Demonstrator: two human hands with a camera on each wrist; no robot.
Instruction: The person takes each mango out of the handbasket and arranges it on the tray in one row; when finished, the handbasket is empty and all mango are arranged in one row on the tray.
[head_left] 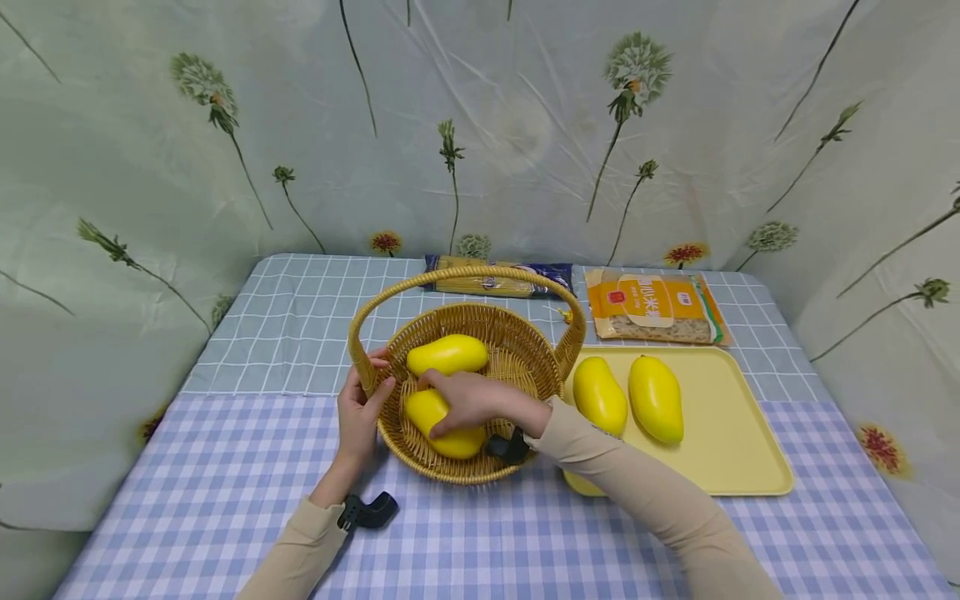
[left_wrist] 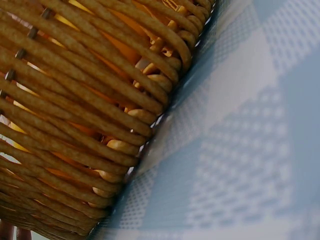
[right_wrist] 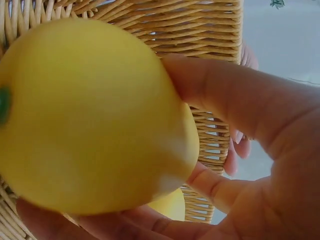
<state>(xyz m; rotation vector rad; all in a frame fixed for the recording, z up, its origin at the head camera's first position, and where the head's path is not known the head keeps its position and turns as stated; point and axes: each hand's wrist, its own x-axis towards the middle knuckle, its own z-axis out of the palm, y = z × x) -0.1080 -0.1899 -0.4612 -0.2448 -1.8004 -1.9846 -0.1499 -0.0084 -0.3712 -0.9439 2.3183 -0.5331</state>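
Observation:
A round wicker basket (head_left: 468, 477) with a tall arched handle stands at the middle of the table. At its left side my left hand (head_left: 358, 417) grips the rim near the foot of the handle, thumb on the inner side. Inside the basket my right hand (head_left: 472, 402) holds a yellow mango (head_left: 461, 443), its fingers and thumb around the fruit. In the right wrist view this mango (right_wrist: 95, 115) fills much of the picture, with a green spot at one end. Another mango (head_left: 453, 353) lies behind it in the basket. The left wrist view shows mostly the basket's woven wall (left_wrist: 75, 100).
To the right, a yellow tray (head_left: 723, 433) bears two mangoes (head_left: 656, 400), partly under my right forearm. Behind stand a pack of spaghetti (head_left: 487, 283) and an orange bag of grain (head_left: 656, 308). A checked cloth (head_left: 225, 467) covers the table; a flowered curtain hangs behind.

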